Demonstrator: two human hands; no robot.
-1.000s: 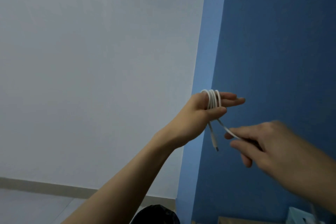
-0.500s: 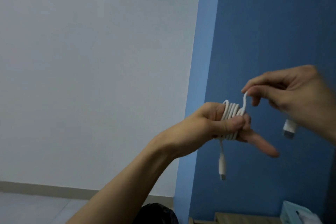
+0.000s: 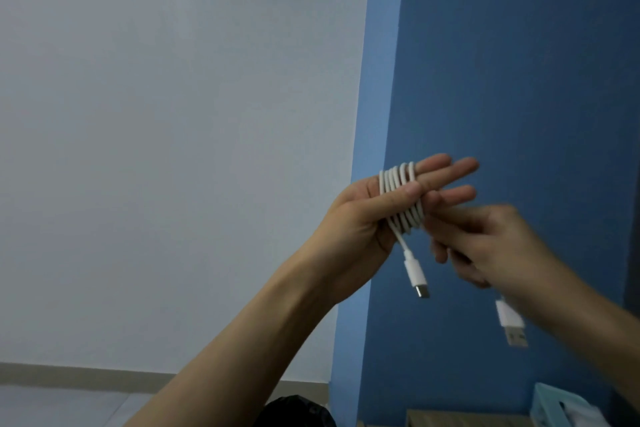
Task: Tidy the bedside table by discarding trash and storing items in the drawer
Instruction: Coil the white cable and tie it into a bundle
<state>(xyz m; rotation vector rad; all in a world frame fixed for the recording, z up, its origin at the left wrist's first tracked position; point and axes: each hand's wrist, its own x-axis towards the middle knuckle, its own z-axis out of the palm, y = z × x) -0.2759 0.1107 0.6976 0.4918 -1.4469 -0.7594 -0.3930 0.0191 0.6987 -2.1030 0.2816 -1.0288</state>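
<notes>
The left hand [image 3: 360, 215] is up in front of the wall, fingers straight. The white cable [image 3: 398, 180] is wound in several loops round them, and the thumb presses the loops down. The small plug [image 3: 417, 279] dangles just below. To the right, touching the coil, the blurred right hand [image 3: 491, 246] curls its fingers on the cable's free stretch, and the flat plug [image 3: 512, 322] hangs beneath. The cable looks light, limp and smooth. The coil would likely spring loose unless pinched across all its loops; the stiff plugs are poor holds. The desk [image 3: 450, 421] shows low at right.
</notes>
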